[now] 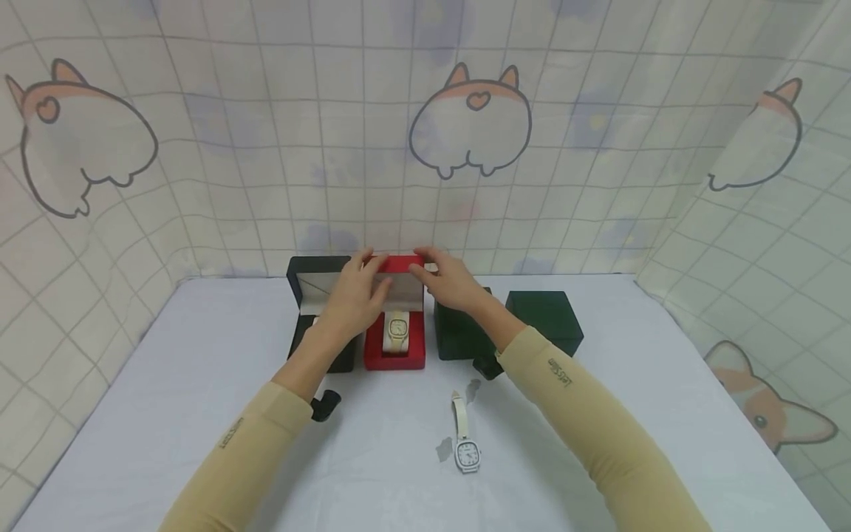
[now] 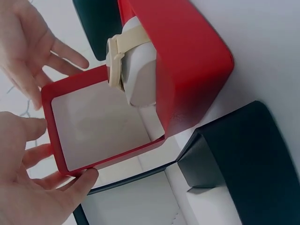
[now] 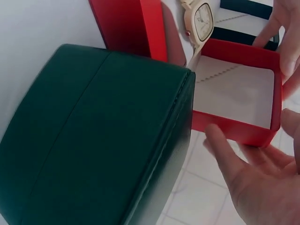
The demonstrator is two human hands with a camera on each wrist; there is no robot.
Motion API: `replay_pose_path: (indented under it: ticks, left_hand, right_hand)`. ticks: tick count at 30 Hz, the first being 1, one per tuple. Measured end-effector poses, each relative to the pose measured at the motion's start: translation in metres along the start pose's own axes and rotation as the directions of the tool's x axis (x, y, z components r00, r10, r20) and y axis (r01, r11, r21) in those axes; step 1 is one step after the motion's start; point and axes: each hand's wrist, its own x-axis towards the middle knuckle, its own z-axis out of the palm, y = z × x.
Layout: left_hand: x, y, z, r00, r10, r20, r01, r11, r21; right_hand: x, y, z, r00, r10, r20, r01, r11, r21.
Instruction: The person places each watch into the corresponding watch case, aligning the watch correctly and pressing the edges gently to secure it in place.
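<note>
A red watch box (image 1: 395,362) stands open at the back of the table, its lid (image 1: 397,264) raised. Inside, a cream watch (image 1: 398,329) is wrapped round a white cushion. My left hand (image 1: 355,299) holds the lid's left corner, with the thumb and fingers (image 2: 86,180) at its rim. At the opposite corner, my right hand (image 1: 455,281) touches the lid with mostly straight, spread fingers (image 3: 220,143). Left of the red box, a black watch box (image 1: 342,360) also stands open, partly hidden behind my left forearm.
Two dark green boxes (image 1: 545,318) stand to the right, one partly behind my right forearm. A white watch (image 1: 467,454) lies flat nearer the front. Small dark objects lie by my left sleeve (image 1: 326,405) and right sleeve (image 1: 488,366). A patterned curtain (image 1: 392,162) hangs behind the table.
</note>
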Motion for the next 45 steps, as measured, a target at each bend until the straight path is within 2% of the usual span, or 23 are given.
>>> replay_pose_path:
  ticks: [3,16,24,32,36,42,45]
  left_hand:
    - [0.000,0.000,0.001,1.000,-0.005,0.006,0.005,1.000,-0.009]
    - [-0.005,0.004,0.003,0.996,0.053,-0.066,-0.052,0.998,0.023]
    - [-0.005,0.005,0.000,1.000,0.006,-0.011,-0.005,0.999,0.046]
    - [-0.012,0.003,0.001,0.999,0.021,-0.026,-0.021,1.000,0.023]
    - [-0.015,0.002,0.001,1.000,0.013,-0.019,-0.013,1.000,0.000]
    - [-0.019,0.002,-0.001,0.999,-0.044,0.029,0.046,0.997,-0.064]
    - [-0.021,0.003,-0.003,0.998,-0.052,0.041,0.055,0.995,-0.079]
  right_hand:
    - [0.000,-0.002,0.001,1.000,0.017,-0.011,-0.017,1.000,0.015]
    - [-0.007,-0.004,0.003,0.999,0.047,-0.026,-0.044,0.995,0.089]
    - [-0.010,-0.003,0.004,0.999,0.025,-0.027,-0.023,0.995,0.101]
    - [-0.018,-0.003,0.008,1.000,0.010,-0.026,-0.007,0.995,0.097]
    - [-0.023,-0.005,0.009,1.000,-0.009,-0.028,0.011,0.998,0.069]
    - [-0.031,-0.006,0.010,0.999,-0.028,-0.039,0.031,0.998,0.055]
    - [-0.034,-0.006,0.012,0.999,-0.030,-0.045,0.032,0.998,0.049]
